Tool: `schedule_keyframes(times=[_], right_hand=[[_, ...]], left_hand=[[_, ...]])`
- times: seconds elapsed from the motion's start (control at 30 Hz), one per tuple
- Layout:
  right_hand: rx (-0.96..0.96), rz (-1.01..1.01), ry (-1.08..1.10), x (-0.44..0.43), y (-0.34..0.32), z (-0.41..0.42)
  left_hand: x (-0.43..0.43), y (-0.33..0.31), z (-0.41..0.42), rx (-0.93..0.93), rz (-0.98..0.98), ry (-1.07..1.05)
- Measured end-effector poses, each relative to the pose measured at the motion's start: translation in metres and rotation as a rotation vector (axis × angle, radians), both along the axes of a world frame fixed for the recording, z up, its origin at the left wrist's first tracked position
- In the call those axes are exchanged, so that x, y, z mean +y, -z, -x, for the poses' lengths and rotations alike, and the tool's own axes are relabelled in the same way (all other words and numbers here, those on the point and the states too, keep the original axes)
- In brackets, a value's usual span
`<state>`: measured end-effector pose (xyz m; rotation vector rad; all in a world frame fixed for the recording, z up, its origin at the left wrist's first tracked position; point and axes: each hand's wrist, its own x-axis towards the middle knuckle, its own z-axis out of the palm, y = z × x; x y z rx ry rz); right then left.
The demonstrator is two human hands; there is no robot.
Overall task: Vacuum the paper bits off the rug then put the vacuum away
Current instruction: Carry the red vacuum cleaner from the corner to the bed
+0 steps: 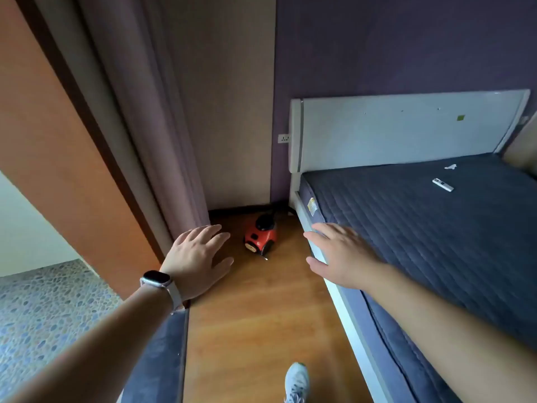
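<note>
A small red and black vacuum [260, 234] sits on the wooden floor [255, 321] in the far corner, between the curtain and the bed. My left hand [197, 257], with a watch on its wrist, is stretched forward with fingers spread, left of the vacuum and apart from it. My right hand [338, 254] is also open and reaches forward over the bed's edge, right of the vacuum. Neither hand holds anything. No rug or paper bits are in view on the floor.
A bed with a dark quilted mattress [430, 228] and white headboard [401, 129] fills the right. A curtain [151, 126] and an orange door [43, 141] stand on the left. A wall socket [283, 138] is near the headboard. A remote [442, 185] lies on the mattress. My shoe [296, 382] is below.
</note>
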<state>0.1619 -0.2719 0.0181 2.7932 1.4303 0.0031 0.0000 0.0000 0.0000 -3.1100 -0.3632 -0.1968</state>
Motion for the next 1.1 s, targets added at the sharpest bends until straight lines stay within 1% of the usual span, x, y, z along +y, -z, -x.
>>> schedule_keyframes(times=[0.1, 0.2, 0.43, 0.67, 0.8, 1.1], right_hand=[[0.019, -0.054, 0.028, 0.022, 0.015, -0.057], [0.062, -0.057, 0.005, 0.047, 0.021, -0.113], [0.085, -0.069, -0.025, 0.089, 0.023, -0.246], [0.126, -0.029, -0.034, 0.116, 0.032, -0.322], [0.139, -0.021, -0.016, 0.139, 0.047, -0.362], [0.18, 0.051, 0.029, 0.214, 0.082, -0.461]], left_hand=[[0.015, 0.005, -0.05, 0.023, -0.004, -0.02], [0.028, 0.006, -0.106, 0.048, 0.02, -0.057], [0.052, 0.006, -0.223, 0.076, 0.041, -0.094], [0.083, 0.019, -0.3, 0.116, 0.08, -0.109], [0.108, 0.036, -0.345, 0.142, 0.118, -0.099], [0.195, 0.085, -0.466, 0.191, 0.217, -0.058]])
